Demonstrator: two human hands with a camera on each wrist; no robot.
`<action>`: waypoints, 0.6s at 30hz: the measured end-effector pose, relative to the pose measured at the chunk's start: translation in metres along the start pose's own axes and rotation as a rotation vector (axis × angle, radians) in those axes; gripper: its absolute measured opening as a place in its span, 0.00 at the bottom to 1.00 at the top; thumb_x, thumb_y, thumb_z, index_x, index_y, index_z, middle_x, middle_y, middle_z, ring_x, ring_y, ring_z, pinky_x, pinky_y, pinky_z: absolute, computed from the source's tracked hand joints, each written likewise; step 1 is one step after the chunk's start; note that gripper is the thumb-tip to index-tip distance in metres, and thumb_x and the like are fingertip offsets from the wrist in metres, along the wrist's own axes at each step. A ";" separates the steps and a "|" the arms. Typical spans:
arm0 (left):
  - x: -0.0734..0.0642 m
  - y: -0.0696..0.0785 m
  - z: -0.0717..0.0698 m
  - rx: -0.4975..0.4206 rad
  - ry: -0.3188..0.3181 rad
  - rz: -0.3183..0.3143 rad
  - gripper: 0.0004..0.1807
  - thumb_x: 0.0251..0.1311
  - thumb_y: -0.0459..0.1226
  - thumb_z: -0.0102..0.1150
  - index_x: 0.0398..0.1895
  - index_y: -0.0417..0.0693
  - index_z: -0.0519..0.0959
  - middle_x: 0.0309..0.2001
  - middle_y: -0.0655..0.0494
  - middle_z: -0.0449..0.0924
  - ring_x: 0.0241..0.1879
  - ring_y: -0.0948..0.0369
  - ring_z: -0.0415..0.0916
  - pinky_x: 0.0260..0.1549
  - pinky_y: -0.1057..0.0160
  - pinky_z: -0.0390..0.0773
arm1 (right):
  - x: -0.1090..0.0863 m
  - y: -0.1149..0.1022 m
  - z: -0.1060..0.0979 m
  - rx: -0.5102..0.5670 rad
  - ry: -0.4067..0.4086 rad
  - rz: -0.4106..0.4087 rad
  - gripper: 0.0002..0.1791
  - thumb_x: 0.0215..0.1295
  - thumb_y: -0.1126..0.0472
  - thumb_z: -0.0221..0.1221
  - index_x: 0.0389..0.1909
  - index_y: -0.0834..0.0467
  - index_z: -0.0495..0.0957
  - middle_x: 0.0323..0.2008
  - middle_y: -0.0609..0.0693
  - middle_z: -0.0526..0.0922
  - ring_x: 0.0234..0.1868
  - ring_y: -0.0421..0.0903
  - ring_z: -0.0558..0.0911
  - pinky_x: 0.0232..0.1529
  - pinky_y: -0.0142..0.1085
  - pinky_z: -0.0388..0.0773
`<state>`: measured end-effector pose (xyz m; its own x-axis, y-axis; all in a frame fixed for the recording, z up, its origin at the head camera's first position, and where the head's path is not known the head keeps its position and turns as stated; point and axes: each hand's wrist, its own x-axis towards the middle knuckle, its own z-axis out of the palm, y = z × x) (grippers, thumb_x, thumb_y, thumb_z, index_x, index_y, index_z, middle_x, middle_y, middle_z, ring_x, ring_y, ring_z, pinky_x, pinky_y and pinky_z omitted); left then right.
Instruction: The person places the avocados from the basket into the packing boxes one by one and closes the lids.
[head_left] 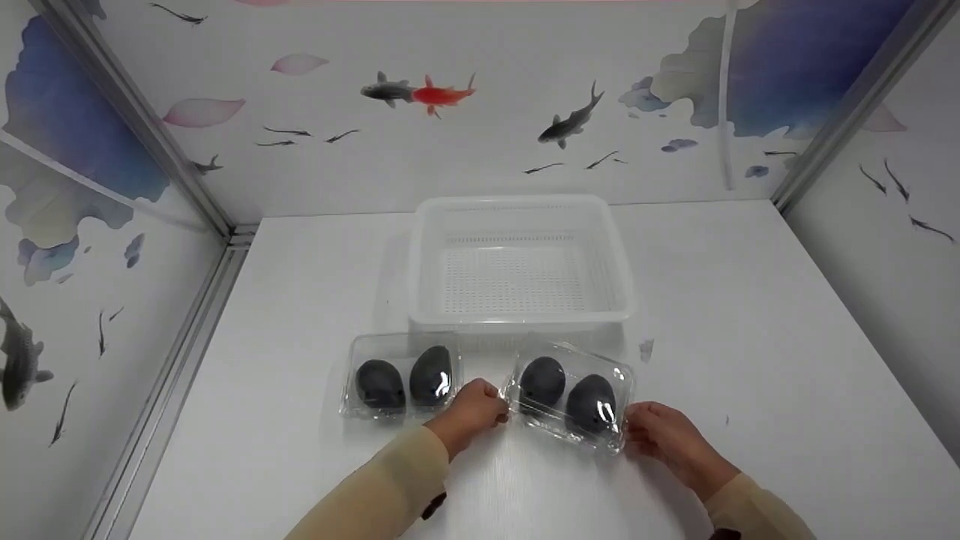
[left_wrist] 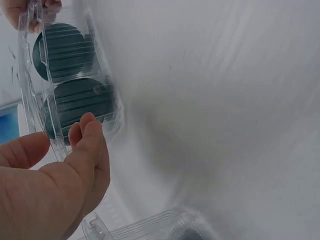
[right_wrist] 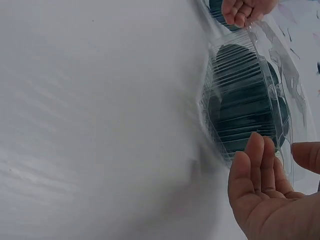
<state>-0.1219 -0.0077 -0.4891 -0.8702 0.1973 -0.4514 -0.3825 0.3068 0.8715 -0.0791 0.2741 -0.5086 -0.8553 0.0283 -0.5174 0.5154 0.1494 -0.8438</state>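
Two clear plastic clamshell boxes stand side by side, each with two dark, egg-shaped fruits that look like avocados. Both hands are at the right box, which sits at a slant. My left hand pinches its left end; in the left wrist view, thumb and fingers lie on either side of the box's rim. The right end is held by my right hand, fingers below the rim and thumb above in the right wrist view. The left box stands just left of my left hand, with fruits inside.
Behind the boxes is a white perforated plastic basket on the white table. A small scrap lies right of the boxes. Printed panels with fish wall in the back and both sides.
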 end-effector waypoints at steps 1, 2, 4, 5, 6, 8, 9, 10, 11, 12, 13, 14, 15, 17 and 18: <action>-0.001 -0.001 0.000 0.000 0.003 0.003 0.06 0.57 0.25 0.51 0.32 0.40 0.66 0.31 0.47 0.77 0.32 0.58 0.77 0.31 0.64 0.74 | 0.002 -0.001 -0.001 -0.006 -0.009 -0.007 0.16 0.68 0.60 0.51 0.48 0.69 0.72 0.34 0.51 0.80 0.37 0.44 0.79 0.40 0.35 0.77; -0.002 -0.002 0.001 -0.003 0.005 0.005 0.06 0.57 0.25 0.51 0.31 0.40 0.66 0.31 0.47 0.77 0.31 0.58 0.77 0.30 0.65 0.74 | 0.004 -0.002 -0.002 -0.009 -0.016 -0.013 0.16 0.68 0.60 0.51 0.48 0.69 0.72 0.34 0.51 0.80 0.37 0.44 0.79 0.40 0.35 0.77; -0.004 -0.003 0.001 -0.004 0.008 0.004 0.06 0.57 0.25 0.51 0.31 0.41 0.66 0.31 0.47 0.77 0.31 0.59 0.77 0.30 0.66 0.73 | 0.007 -0.004 -0.003 -0.030 -0.021 -0.020 0.17 0.69 0.60 0.50 0.49 0.70 0.72 0.35 0.52 0.80 0.38 0.44 0.80 0.41 0.35 0.78; -0.005 -0.003 0.002 -0.007 0.009 0.003 0.06 0.57 0.25 0.51 0.31 0.41 0.66 0.31 0.47 0.77 0.31 0.59 0.77 0.31 0.65 0.74 | 0.009 -0.006 -0.004 -0.042 -0.021 -0.021 0.17 0.69 0.60 0.50 0.49 0.70 0.72 0.36 0.52 0.81 0.38 0.44 0.80 0.41 0.36 0.78; -0.006 -0.003 0.003 -0.007 0.011 0.004 0.06 0.58 0.25 0.52 0.31 0.41 0.66 0.31 0.47 0.77 0.31 0.59 0.77 0.31 0.65 0.75 | 0.010 -0.007 -0.004 -0.057 -0.018 -0.020 0.18 0.69 0.60 0.50 0.50 0.70 0.72 0.37 0.53 0.81 0.39 0.44 0.80 0.42 0.36 0.78; -0.008 -0.004 0.004 -0.012 0.016 0.005 0.06 0.58 0.25 0.52 0.31 0.41 0.65 0.31 0.47 0.77 0.32 0.58 0.78 0.32 0.63 0.76 | 0.013 -0.010 -0.005 -0.082 -0.010 -0.024 0.18 0.69 0.59 0.49 0.51 0.70 0.72 0.39 0.54 0.80 0.40 0.45 0.80 0.43 0.36 0.78; -0.008 -0.004 0.005 -0.017 0.020 0.005 0.06 0.58 0.25 0.52 0.31 0.40 0.65 0.31 0.46 0.77 0.32 0.58 0.78 0.33 0.63 0.77 | 0.014 -0.011 -0.005 -0.093 -0.005 -0.025 0.19 0.69 0.59 0.49 0.51 0.70 0.72 0.39 0.55 0.80 0.40 0.45 0.80 0.43 0.37 0.78; -0.009 -0.004 0.006 -0.025 0.020 0.005 0.06 0.58 0.25 0.52 0.32 0.40 0.66 0.31 0.47 0.77 0.32 0.58 0.78 0.34 0.62 0.77 | 0.015 -0.012 -0.005 -0.099 -0.004 -0.029 0.19 0.69 0.59 0.49 0.51 0.70 0.72 0.40 0.55 0.80 0.40 0.46 0.80 0.43 0.37 0.78; -0.009 -0.004 0.006 -0.037 0.019 0.003 0.06 0.58 0.25 0.51 0.34 0.39 0.66 0.32 0.47 0.77 0.32 0.58 0.78 0.35 0.62 0.78 | 0.016 -0.013 -0.005 -0.103 -0.003 -0.030 0.19 0.69 0.59 0.49 0.51 0.70 0.72 0.39 0.55 0.81 0.40 0.45 0.80 0.44 0.37 0.78; -0.009 -0.005 0.007 -0.047 0.019 0.001 0.06 0.58 0.25 0.51 0.35 0.38 0.66 0.32 0.47 0.76 0.33 0.58 0.78 0.36 0.61 0.78 | 0.017 -0.013 -0.004 -0.104 -0.003 -0.035 0.19 0.69 0.59 0.49 0.51 0.70 0.72 0.39 0.55 0.81 0.41 0.45 0.80 0.44 0.37 0.78; -0.009 -0.005 0.008 -0.055 0.020 -0.002 0.06 0.58 0.25 0.51 0.37 0.37 0.66 0.33 0.46 0.76 0.33 0.57 0.78 0.36 0.61 0.78 | 0.019 -0.014 -0.004 -0.102 -0.001 -0.037 0.18 0.68 0.60 0.49 0.51 0.70 0.72 0.39 0.54 0.81 0.41 0.45 0.80 0.44 0.37 0.78; -0.009 -0.005 0.009 -0.063 0.020 -0.006 0.07 0.58 0.25 0.50 0.39 0.35 0.67 0.33 0.47 0.76 0.33 0.57 0.77 0.36 0.61 0.78 | 0.020 -0.014 -0.004 -0.099 0.000 -0.039 0.18 0.68 0.60 0.49 0.51 0.70 0.73 0.39 0.54 0.81 0.41 0.45 0.80 0.44 0.37 0.79; -0.009 -0.005 0.010 -0.072 0.019 -0.007 0.08 0.58 0.25 0.50 0.41 0.33 0.67 0.34 0.46 0.76 0.33 0.57 0.77 0.37 0.61 0.78 | 0.021 -0.015 -0.004 -0.093 0.002 -0.040 0.18 0.68 0.60 0.49 0.50 0.70 0.73 0.38 0.53 0.81 0.40 0.45 0.80 0.44 0.36 0.79; -0.009 -0.006 0.011 -0.084 0.018 -0.011 0.12 0.58 0.24 0.50 0.46 0.31 0.66 0.35 0.46 0.75 0.34 0.57 0.78 0.37 0.61 0.78 | 0.023 -0.015 -0.004 -0.090 0.004 -0.039 0.18 0.68 0.60 0.49 0.51 0.70 0.73 0.38 0.53 0.81 0.40 0.45 0.80 0.43 0.36 0.79; -0.008 -0.006 0.011 -0.089 0.021 -0.011 0.14 0.58 0.24 0.50 0.48 0.30 0.66 0.36 0.45 0.75 0.34 0.57 0.78 0.37 0.61 0.78 | 0.024 -0.015 -0.004 -0.089 0.006 -0.038 0.18 0.68 0.60 0.49 0.51 0.70 0.73 0.38 0.53 0.81 0.40 0.45 0.80 0.43 0.36 0.79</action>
<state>-0.1088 -0.0011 -0.4930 -0.8718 0.1746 -0.4577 -0.4172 0.2250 0.8805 -0.1074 0.2762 -0.5080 -0.8744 0.0271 -0.4844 0.4763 0.2376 -0.8466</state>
